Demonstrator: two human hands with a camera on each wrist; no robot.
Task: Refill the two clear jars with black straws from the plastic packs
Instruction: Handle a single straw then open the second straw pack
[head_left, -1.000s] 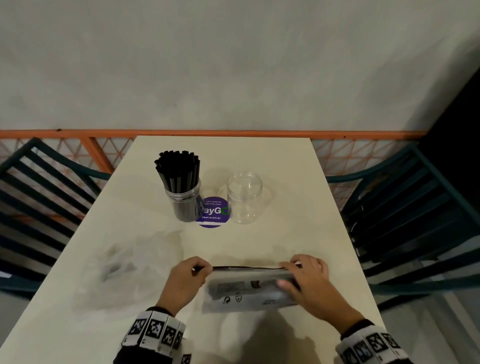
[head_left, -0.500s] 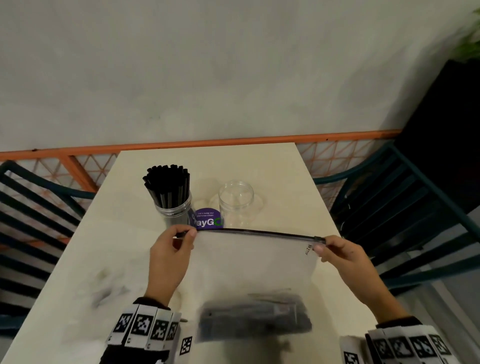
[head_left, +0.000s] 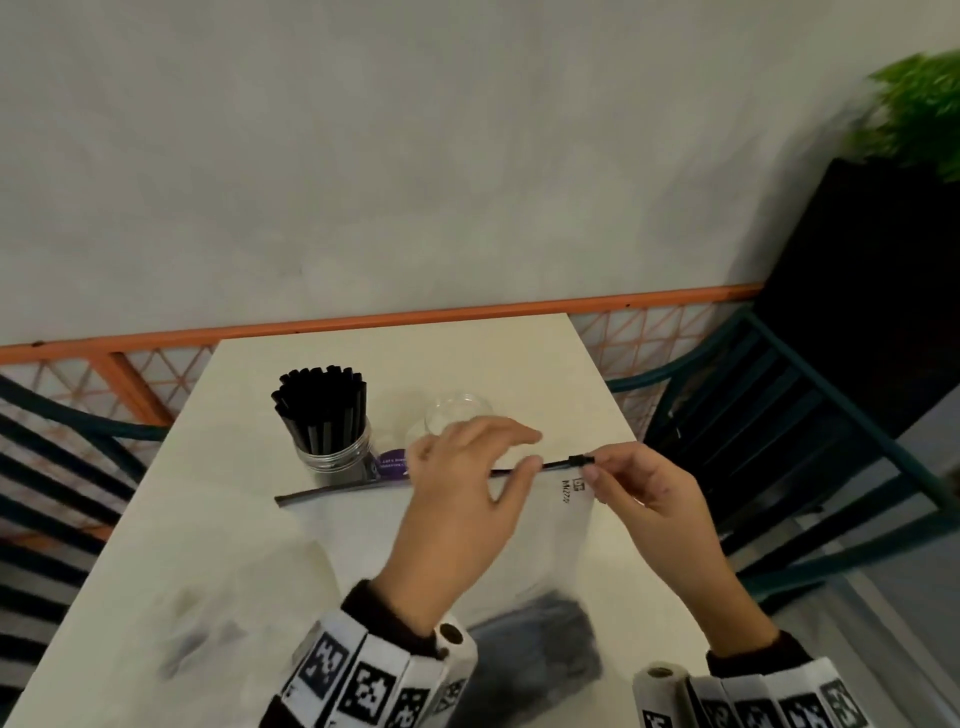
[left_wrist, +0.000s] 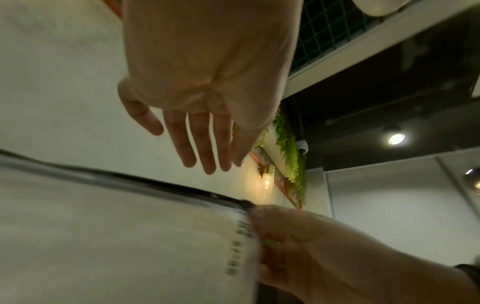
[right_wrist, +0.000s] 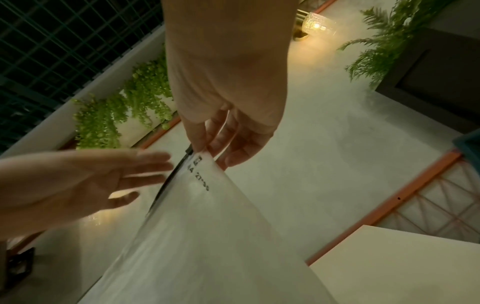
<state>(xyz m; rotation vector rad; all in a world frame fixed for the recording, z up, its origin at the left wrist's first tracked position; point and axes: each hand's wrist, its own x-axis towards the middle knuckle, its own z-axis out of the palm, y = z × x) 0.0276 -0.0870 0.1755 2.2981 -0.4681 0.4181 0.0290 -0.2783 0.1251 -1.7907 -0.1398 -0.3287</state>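
plastic pack (head_left: 441, 540) | corner pinched by right hand (head_left: 647, 501) | left hand (head_left: 462, 499) beside zip

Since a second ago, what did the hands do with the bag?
They lifted the plastic pack off the table and held it up by its black zip edge. Then the left hand let go of the left corner and moved right along the zip, fingers open. The right hand still pinches the right corner. The full jar and empty jar stayed put.
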